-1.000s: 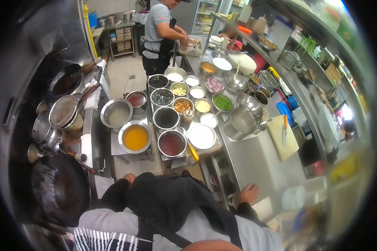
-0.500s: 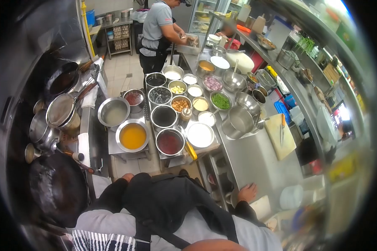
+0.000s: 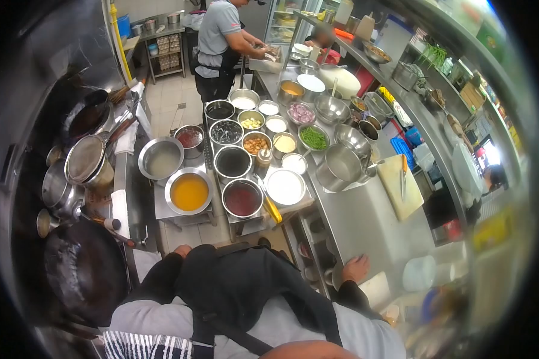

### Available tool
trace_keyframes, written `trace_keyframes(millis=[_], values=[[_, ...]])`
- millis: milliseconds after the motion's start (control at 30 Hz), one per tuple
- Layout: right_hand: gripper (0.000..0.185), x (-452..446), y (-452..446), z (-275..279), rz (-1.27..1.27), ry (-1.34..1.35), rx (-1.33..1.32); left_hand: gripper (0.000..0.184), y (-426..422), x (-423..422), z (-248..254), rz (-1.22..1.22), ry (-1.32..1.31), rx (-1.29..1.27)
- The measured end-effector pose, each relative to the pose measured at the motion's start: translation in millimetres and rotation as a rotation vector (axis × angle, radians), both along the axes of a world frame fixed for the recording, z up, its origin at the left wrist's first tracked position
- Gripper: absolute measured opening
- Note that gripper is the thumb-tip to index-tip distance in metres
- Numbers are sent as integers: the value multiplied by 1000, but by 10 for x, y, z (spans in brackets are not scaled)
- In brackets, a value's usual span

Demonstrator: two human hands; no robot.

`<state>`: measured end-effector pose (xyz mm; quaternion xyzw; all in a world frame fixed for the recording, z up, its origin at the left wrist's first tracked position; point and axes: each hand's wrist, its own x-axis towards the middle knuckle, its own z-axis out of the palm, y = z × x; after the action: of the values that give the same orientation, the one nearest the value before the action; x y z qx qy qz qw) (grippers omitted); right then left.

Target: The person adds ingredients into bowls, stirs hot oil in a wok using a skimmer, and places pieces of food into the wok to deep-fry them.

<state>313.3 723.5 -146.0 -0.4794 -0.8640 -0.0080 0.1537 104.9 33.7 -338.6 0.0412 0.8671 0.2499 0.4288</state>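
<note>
My right hand rests on the edge of the steel counter, fingers laid over the metal and nothing held in them. Beyond it lies a white cutting board with an orange-handled knife. My left hand is by my left side in front of the apron; only a small part shows and its fingers cannot be made out. Ahead of it stand a pan of orange liquid and a bowl of cloudy liquid. To its left is a large dark wok.
Several pots of sauces, such as a dark red sauce, fill the middle stand. Chopped green vegetables and a steel pot stand on the right counter. A co-worker handles food at the back. Strainers sit left.
The view has shifted slightly. My two hands stay in about the same places. The co-worker's hands have moved a little over the container at the back.
</note>
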Motion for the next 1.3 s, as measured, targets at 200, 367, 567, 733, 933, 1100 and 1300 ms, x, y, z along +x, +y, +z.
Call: trace_keyframes(millis=[200, 367, 567, 733, 933, 1100, 1300], values=[[46, -5, -38, -52, -47, 4, 50, 52, -84, -8, -284, -141, 9, -18], [46, -14, -14, -68, -43, -2, 73, 50, -57, 10, -53, -99, 38, 35], [47, 13, -15, -56, -33, -12, 59, 50, -87, 67, -152, -21, 30, 72], [46, -17, -49, 2, -30, -8, 41, 51, -61, 44, -9, -74, 26, 15], [46, -10, 5, -46, -7, 0, 72, 51, -29, -38, -23, -82, 24, -2], [46, -8, -29, -35, -27, 9, 61, 53, -56, -8, 39, 32, 23, 21], [47, 14, -33, -59, -42, 4, 38, 53, -94, -33, -4, -84, 3, 42]])
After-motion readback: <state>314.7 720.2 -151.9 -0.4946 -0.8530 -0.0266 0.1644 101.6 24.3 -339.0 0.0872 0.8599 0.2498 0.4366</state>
